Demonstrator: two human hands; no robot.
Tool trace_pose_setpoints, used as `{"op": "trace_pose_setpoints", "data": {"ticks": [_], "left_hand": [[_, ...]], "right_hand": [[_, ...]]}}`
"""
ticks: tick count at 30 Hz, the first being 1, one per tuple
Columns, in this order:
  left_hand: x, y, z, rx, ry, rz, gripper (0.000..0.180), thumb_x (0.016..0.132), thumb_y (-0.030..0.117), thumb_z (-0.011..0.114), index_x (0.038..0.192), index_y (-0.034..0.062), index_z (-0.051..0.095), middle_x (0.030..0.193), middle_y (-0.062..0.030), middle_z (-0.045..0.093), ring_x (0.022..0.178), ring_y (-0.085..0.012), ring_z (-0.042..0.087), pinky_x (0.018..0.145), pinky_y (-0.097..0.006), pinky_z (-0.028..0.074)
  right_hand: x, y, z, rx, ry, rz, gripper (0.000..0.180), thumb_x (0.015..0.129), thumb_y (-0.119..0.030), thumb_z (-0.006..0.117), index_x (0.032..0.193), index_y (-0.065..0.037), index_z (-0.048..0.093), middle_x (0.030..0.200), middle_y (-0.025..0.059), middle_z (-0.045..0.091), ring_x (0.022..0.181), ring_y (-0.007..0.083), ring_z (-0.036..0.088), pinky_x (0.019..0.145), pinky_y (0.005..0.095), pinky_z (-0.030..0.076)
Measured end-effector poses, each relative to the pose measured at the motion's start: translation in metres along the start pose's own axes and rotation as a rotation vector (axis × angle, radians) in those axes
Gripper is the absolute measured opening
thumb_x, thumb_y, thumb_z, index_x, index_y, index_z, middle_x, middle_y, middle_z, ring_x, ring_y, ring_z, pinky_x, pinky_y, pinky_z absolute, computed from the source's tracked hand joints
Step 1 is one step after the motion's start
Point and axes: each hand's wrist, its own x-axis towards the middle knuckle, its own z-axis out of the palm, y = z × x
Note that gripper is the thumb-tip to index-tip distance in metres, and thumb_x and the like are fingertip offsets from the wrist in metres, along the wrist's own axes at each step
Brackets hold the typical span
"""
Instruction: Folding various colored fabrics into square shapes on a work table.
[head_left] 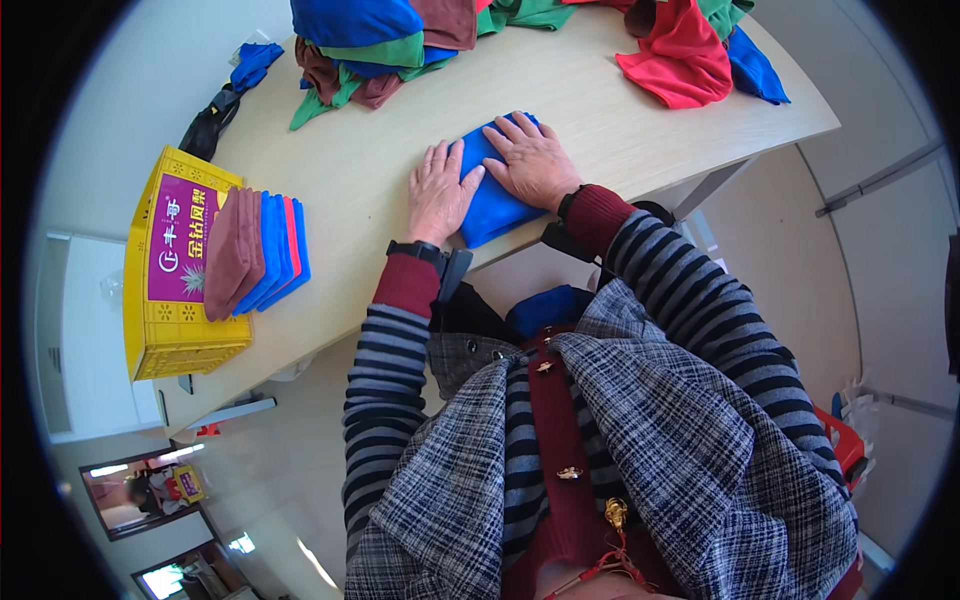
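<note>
At about nine o'clock a yellow crate (170, 335) sits at the left end of the pale wooden table (380, 170), with a purple printed sheet on top. A stack of folded cloths (255, 252), brown, blue and red, leans against its right side on edge, so the folded edges line up and each colour shows.

Moving toward the centre, the left hand (438, 195) lies flat, palm down, fingers spread, its fingertips on the left edge of a blue cloth (492, 195). A dark watch sits on that wrist above a maroon cuff. The hand is open and grips nothing; it seems to press the fabric down to keep the fold from springing up.

The blue cloth lies at the near edge of the table, just past centre at about twelve o'clock from the person's chest, already folded into a narrow rectangle.

The right hand (535, 160) rests on top of its far end, also open and flat, fingers pointing away, apparently smoothing it.

Farther back, at eleven o'clock, is a heap of loose cloths (385, 45) in blue, green and brown. At one o'clock a second loose pile (690, 50), red, green and blue, spills near the right edge.
</note>
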Motion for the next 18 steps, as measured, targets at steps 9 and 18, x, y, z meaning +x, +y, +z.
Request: {"op": "trace_pose_setpoints", "data": {"ticks": [9, 18], "left_hand": [[-0.023, -0.019, -0.028, 0.051, -0.008, -0.117, 0.051, 0.099, 0.032, 0.057, 0.141, 0.0041, 0.048, 0.127, -0.0210, 0.061, 0.117, -0.0378, 0.058, 0.098, -0.051, 0.043], [-0.106, 0.006, -0.031, -0.094, 0.171, -0.387, 0.047, 0.098, 0.024, 0.060, 0.136, -0.0010, 0.051, 0.110, -0.0239, 0.067, 0.098, -0.0401, 0.065, 0.088, -0.050, 0.048]], "right_hand": [[-0.063, -0.030, -0.052, 0.288, 0.169, -0.120, 0.035, 0.090, -0.021, 0.067, 0.120, -0.003, 0.064, 0.130, 0.0169, 0.061, 0.123, 0.0351, 0.054, 0.107, 0.0443, 0.041], [-0.037, -0.008, -0.031, 0.389, 0.079, -0.140, 0.028, 0.091, -0.020, 0.065, 0.112, -0.001, 0.067, 0.119, 0.0175, 0.064, 0.113, 0.0330, 0.059, 0.099, 0.0419, 0.048]]}}
